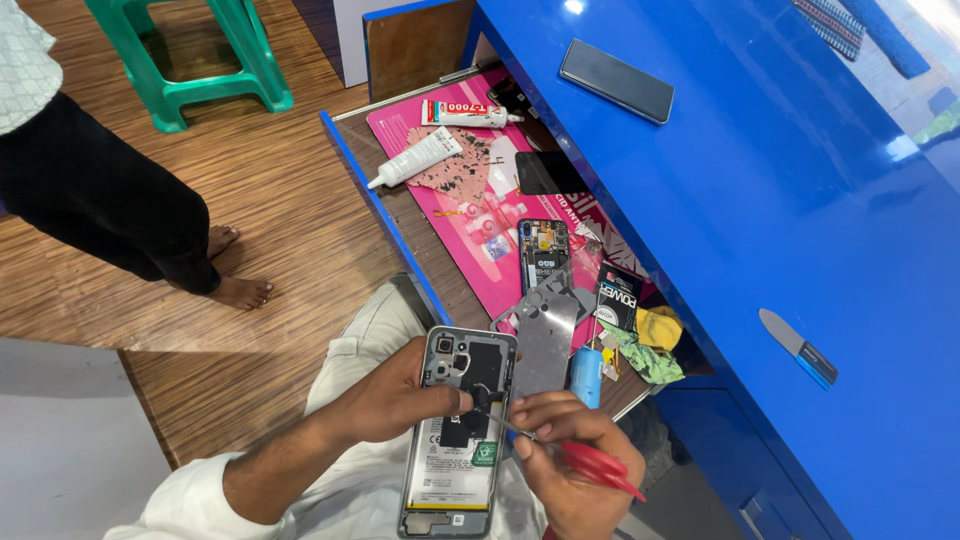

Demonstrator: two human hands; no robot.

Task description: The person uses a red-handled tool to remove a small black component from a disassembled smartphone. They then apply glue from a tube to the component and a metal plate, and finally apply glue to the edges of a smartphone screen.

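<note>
left thumb (pixel 455 400) covers part of opened phone (pixel 460 440); tweezers (pixel 590 462) half hidden.

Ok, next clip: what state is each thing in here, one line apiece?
Opened phone: back cover off, battery exposed, held by left hand.
Red-handled tool: in right hand, tip on the phone.
Drawer: pulled open.
Second phone in drawer: back off.
Dark phone on blue desk: lying flat, screen dark.
Glue tube: capped.

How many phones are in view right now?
3: an opened phone in the left hand, another opened phone in the drawer, a closed one on the blue desktop. More may be hidden.
</note>
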